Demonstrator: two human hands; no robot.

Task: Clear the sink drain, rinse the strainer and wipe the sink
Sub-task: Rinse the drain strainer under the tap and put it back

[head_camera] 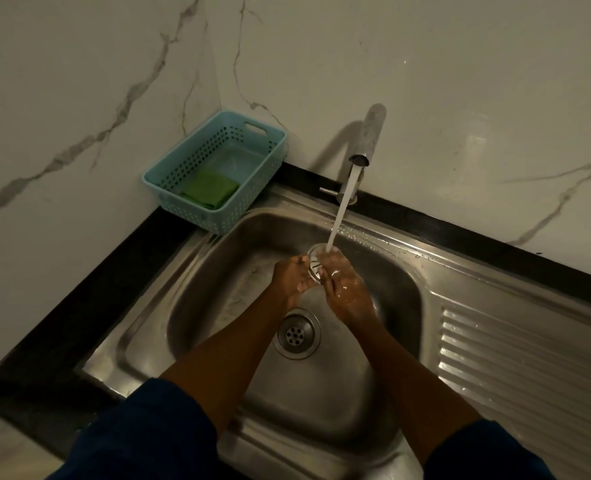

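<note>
Over the steel sink (218,271), both hands hold the round metal strainer (315,263) under the running water. My left hand (292,275) grips its left edge and my right hand (344,289) grips its right side, wet and shiny. The stream from the tap (368,140) falls onto the strainer and my right fingers. Below my wrists the open drain (298,333) shows its perforated centre, with no strainer in it.
A light blue plastic basket (169,181) stands at the sink's back left corner with a folded green cloth (211,189) inside. A ribbed draining board (529,362) lies to the right. The tap handle (330,190) sits at the base. Marble wall behind.
</note>
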